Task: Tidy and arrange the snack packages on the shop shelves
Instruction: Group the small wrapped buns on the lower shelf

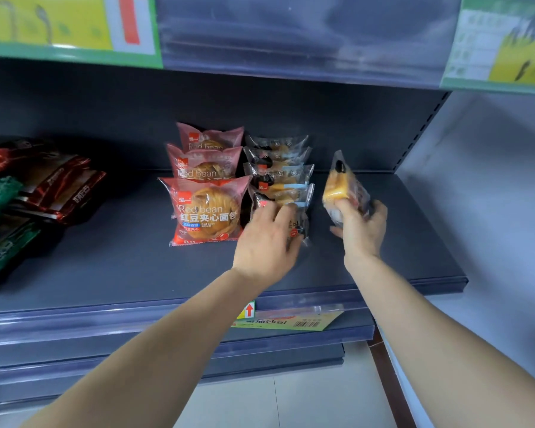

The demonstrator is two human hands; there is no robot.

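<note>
Nearest us, left arm and right arm reached up and in over the shelf lip.

Left hand lay on the front pack of the clear row, fingers over its top edge. We couldn't tell whether it pinched the pack or only pressed it. Our read: it was steadying the row so it wouldn't topple.

Right hand gripped a loose pack by its lower end, fingers wrapped round it. The pack was upright, tilted a bit left, just right of the row and not touching it. It looked like the same product, so we judged it was about to join the row, front or back unclear.

Red bean packs stood three deep, leaning back, touching the clear row's left side. Overlapping like that keeps the labels readable.

Dark foil bags, red and green, lay in a loose heap at far left, well apart. We judged those not yet tidied.

The shelf was a flat dark board, mostly bare, with a clear price rail along the near edge. A yellow tag sat in the rail below it. The upper rail was blurred. A pale side panel stood at right, with tiled floor below.
</note>
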